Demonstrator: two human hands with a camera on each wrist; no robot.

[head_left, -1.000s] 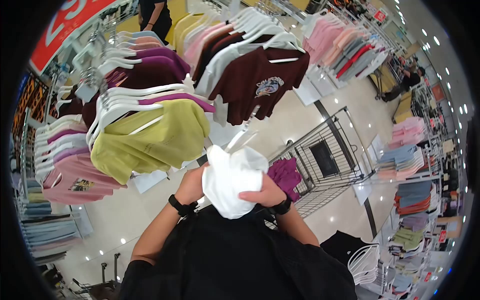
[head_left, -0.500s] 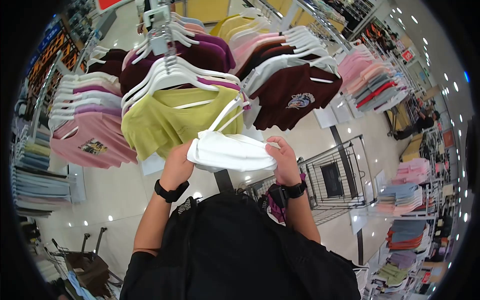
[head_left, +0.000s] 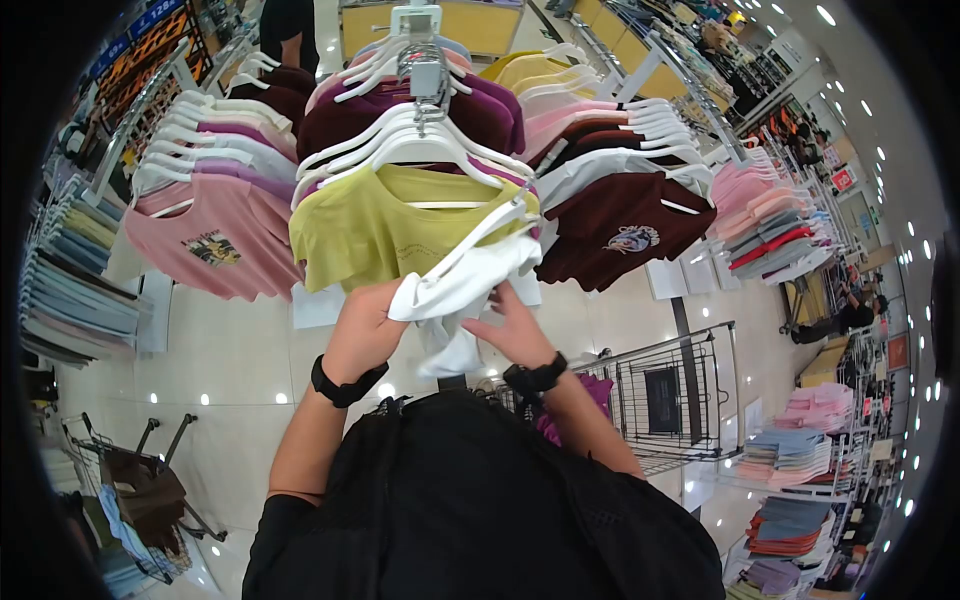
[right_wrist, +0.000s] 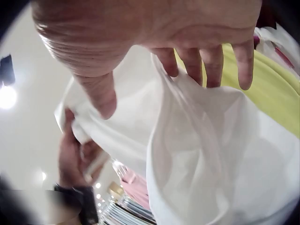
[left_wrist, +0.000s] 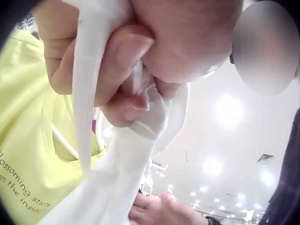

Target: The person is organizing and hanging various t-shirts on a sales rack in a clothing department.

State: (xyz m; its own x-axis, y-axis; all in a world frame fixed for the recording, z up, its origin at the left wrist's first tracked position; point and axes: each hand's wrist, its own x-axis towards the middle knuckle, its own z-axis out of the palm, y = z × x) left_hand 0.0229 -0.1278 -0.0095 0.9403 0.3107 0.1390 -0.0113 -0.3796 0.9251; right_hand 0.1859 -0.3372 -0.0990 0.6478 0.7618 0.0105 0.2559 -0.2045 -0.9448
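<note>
A white shirt (head_left: 460, 285) hangs bunched in front of me, with a white hanger (head_left: 475, 235) slanting up out of it. My left hand (head_left: 362, 328) grips the cloth and the hanger together; the left wrist view shows its fingers curled over the gathered fabric (left_wrist: 117, 171), with the hanger's arm (left_wrist: 84, 93) beside them. At the shirt's right side is my right hand (head_left: 515, 330). In the right wrist view that hand (right_wrist: 154, 33) has its thumb and fingers spread, fingertips at the white cloth (right_wrist: 197, 150). Behind the shirt hangs a yellow-green T-shirt (head_left: 370, 240).
A rack of tops on white hangers stands ahead, with a pink T-shirt (head_left: 215, 240) left and a maroon T-shirt (head_left: 625, 235) right. A shopping cart (head_left: 665, 395) holding purple cloth (head_left: 597, 392) is at the right; another cart (head_left: 140, 480) stands lower left.
The white shirt went from bunched between both hands to stretched flat, and now hangs from the left hand. My right hand has loosened its fingers. The view has turned right-side racks further rightward.
</note>
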